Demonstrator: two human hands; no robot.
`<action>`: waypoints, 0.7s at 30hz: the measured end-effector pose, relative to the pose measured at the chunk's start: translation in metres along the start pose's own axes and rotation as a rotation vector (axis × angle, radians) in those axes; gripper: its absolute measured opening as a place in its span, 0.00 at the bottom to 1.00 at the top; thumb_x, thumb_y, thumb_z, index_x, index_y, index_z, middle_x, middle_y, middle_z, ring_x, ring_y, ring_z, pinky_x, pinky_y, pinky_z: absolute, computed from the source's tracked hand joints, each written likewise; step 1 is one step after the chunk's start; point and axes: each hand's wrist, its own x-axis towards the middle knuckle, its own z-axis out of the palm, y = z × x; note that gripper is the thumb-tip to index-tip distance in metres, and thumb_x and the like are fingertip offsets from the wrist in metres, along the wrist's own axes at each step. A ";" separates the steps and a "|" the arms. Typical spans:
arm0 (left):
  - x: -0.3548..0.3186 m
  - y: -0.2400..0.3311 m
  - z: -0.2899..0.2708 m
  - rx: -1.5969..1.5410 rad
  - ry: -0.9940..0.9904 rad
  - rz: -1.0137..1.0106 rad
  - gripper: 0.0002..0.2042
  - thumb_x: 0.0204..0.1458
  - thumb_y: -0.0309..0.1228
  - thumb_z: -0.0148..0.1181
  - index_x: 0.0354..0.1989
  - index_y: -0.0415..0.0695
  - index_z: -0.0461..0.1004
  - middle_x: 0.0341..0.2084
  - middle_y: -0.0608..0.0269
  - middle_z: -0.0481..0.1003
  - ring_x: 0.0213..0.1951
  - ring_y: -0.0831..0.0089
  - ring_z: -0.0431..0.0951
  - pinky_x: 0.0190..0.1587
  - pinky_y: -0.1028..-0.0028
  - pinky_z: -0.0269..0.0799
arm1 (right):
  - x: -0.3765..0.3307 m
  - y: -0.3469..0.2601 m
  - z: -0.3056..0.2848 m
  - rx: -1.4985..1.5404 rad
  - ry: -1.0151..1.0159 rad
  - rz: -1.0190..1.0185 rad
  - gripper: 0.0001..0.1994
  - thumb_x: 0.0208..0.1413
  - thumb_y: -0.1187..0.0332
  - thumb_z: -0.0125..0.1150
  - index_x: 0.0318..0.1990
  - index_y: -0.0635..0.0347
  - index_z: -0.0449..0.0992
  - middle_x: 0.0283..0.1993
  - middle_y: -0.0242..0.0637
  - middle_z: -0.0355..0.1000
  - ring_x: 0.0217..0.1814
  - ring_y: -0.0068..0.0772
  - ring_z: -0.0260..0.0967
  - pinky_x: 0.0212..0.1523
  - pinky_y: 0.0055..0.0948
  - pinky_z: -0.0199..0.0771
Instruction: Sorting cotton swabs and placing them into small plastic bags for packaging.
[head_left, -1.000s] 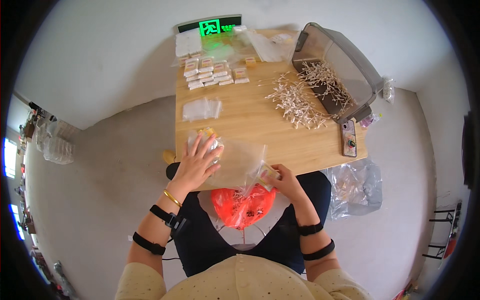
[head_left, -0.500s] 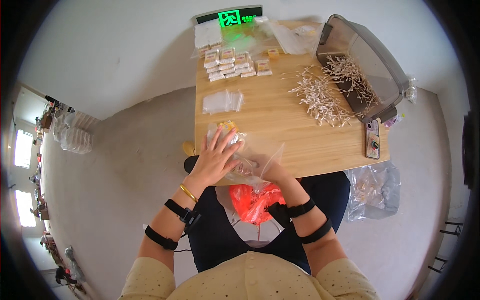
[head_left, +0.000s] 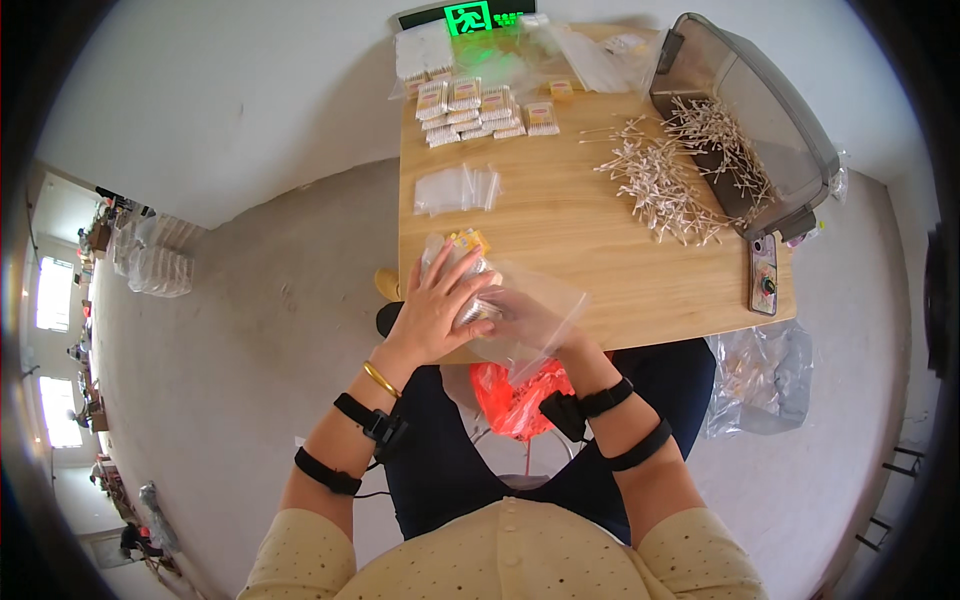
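Note:
My left hand [head_left: 432,312] lies over a clear plastic bag [head_left: 552,318] near the table's front left corner, fingers spread and thumb beside a pack of cotton swabs [head_left: 474,309]. My right hand [head_left: 522,316] shows through the film, reaching into the bag's wide end from the right. Its fingers are bent at the pack, partly hidden by plastic and glare. A yellow label [head_left: 468,241] shows just beyond my left fingertips. Further up the table lie several flat clear bags [head_left: 457,190] in an overlapping row.
Stacked swab packs [head_left: 482,108] stand at the back left. Loose cotton swabs [head_left: 660,190] spill from a tipped grey bin [head_left: 765,100] at the right. A phone [head_left: 763,275] lies by the right edge. A red plastic bag [head_left: 520,400] hangs below the front edge.
My right hand has shifted at the bag, and the bag's wide end is spread out more to the right. The swab pack shows more clearly between my hands. My left hand stays on the bag.

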 end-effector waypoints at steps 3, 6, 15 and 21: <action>-0.002 0.003 -0.002 0.043 0.009 -0.021 0.27 0.54 0.50 0.62 0.62 0.56 0.71 0.72 0.64 0.57 0.74 0.50 0.50 0.72 0.41 0.41 | 0.000 -0.013 0.008 -0.663 0.014 -0.034 0.21 0.59 0.64 0.62 0.58 0.63 0.73 0.62 0.52 0.69 0.62 0.55 0.66 0.59 0.46 0.69; -0.004 0.005 0.000 0.093 0.023 -0.021 0.23 0.58 0.43 0.60 0.63 0.57 0.72 0.72 0.65 0.58 0.73 0.52 0.52 0.73 0.40 0.39 | -0.005 -0.026 0.029 -0.969 0.250 -0.055 0.15 0.58 0.68 0.61 0.51 0.61 0.75 0.53 0.54 0.73 0.54 0.60 0.69 0.53 0.50 0.71; -0.003 0.035 0.020 -0.013 0.125 -0.051 0.18 0.62 0.34 0.54 0.61 0.57 0.75 0.68 0.70 0.65 0.73 0.54 0.55 0.71 0.33 0.36 | -0.006 0.007 0.024 -0.547 0.306 -0.122 0.15 0.59 0.72 0.54 0.52 0.61 0.75 0.47 0.56 0.76 0.51 0.60 0.72 0.51 0.50 0.71; 0.001 0.035 0.013 -0.141 0.159 -0.108 0.21 0.63 0.38 0.54 0.65 0.55 0.70 0.70 0.61 0.61 0.72 0.50 0.54 0.70 0.34 0.38 | 0.003 0.027 0.021 -0.677 0.219 0.021 0.17 0.57 0.74 0.55 0.54 0.61 0.76 0.47 0.54 0.76 0.50 0.56 0.74 0.50 0.46 0.74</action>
